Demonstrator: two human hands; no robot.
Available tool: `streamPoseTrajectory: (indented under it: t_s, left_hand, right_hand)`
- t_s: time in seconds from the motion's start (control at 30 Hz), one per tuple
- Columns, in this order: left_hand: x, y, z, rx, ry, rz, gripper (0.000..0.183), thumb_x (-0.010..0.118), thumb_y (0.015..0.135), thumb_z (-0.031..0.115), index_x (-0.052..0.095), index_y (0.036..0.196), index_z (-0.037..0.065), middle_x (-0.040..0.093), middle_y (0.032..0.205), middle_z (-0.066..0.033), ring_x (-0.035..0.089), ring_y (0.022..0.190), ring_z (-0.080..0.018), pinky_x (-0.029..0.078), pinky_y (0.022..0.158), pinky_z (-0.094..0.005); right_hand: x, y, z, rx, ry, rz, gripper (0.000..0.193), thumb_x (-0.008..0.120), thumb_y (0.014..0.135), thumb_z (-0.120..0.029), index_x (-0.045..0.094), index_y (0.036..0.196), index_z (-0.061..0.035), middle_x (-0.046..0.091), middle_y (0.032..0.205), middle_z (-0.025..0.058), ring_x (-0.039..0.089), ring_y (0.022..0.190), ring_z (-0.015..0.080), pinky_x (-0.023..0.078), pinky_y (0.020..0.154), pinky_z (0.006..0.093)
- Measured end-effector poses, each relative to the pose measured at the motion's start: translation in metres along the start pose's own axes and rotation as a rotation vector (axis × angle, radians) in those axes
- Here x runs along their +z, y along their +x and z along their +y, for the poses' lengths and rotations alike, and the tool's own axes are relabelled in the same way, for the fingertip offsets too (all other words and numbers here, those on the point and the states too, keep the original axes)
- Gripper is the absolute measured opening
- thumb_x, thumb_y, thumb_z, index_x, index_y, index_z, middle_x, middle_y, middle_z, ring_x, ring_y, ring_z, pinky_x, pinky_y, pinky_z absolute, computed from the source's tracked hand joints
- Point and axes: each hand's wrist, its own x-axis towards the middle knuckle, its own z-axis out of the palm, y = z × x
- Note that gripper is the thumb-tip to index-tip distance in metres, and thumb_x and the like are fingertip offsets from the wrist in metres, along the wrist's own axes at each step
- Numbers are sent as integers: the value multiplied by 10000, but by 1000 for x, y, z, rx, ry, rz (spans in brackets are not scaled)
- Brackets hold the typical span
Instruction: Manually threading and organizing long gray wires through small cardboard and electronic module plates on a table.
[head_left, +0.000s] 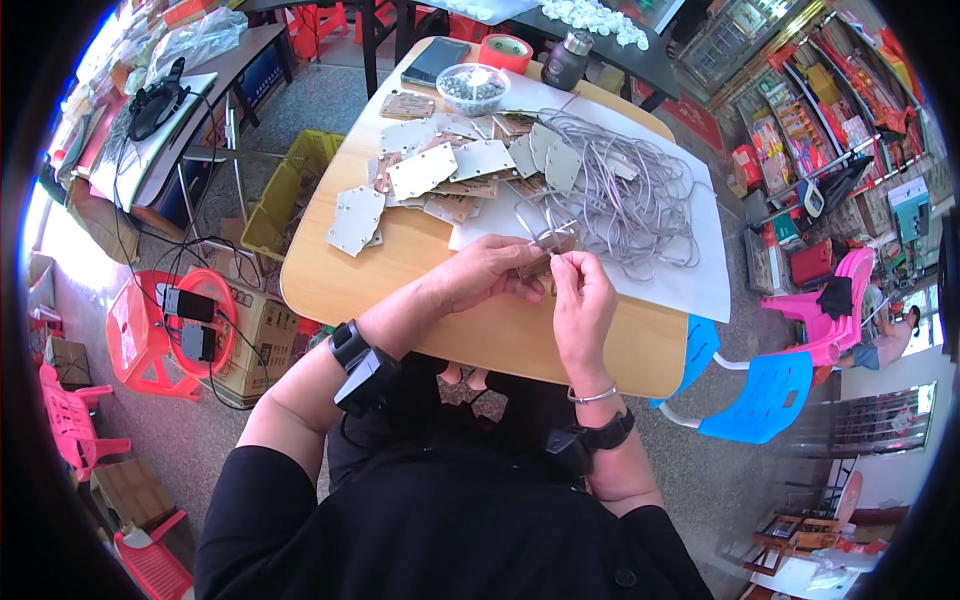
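Grey wire, looped and tangled in a heap [625, 195], lies on a white sheet [690, 270] covering the far right of a round wooden table [400, 270]. The person's left hand [485, 272] is closed around a small flat plate piece [548, 243] at the near edge of the heap, and the right hand [580, 300] pinches a thin wire end [553, 262] between thumb and forefinger, just beside that piece. Both hands meet over the table's middle, touching or nearly touching one another.

Risk, as judged: the strand in hand appears to run back into the heap, so a pull could drag neighbouring loops along and tighten the tangle. The piece is small and the grip is at the fingertips only; a slip could drop it among the wires. Whether the wire is already seated in the piece cannot be told.

Surface: a loose stack of pale, hole-punched plates [430, 175] spreads over the table's left and far side, one plate [355, 220] lying apart near the rim. A clear bowl of small dark parts [472, 88], a red tape roll [505, 52], a dark phone [435, 60] and a dark bottle [566, 60] stand at the far edge.

Room: grey floor, red plastic stools [160, 335] at left, a yellow crate [290, 190] under the table, a blue chair [760, 395] and a pink chair [830, 300] at right.
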Motion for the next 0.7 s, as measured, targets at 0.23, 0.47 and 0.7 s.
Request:
streamPoseTrajectory:
  t_s: [0.23,0.47,0.7]
  left_hand:
    - [1,2,-4,35,225,59,323,490,954,222,556,1070,-72,613,976,-116,617,865,-172,516,782,-297]
    - [2,3,-10,103,325,88,317,514,947,220,561,1087,-61,631,922,-85,624,814,-140,509,747,-267]
    - [11,-4,-9,211,868,231,264,561,911,191,621,1051,-26,639,774,-44,604,702,-97,496,649,-247]
  right_hand:
    - [2,0,9,-77,-19,-16,104,573,876,-104,561,886,-1,599,770,123,595,692,249,468,621,339]
    - [-3,-3,3,-315,-143,4,106,565,883,-61,594,943,21,636,869,127,631,748,225,491,678,327]
    - [-17,-1,-4,-69,-268,-180,113,578,851,-94,586,924,-8,608,879,152,594,727,319,472,644,396]
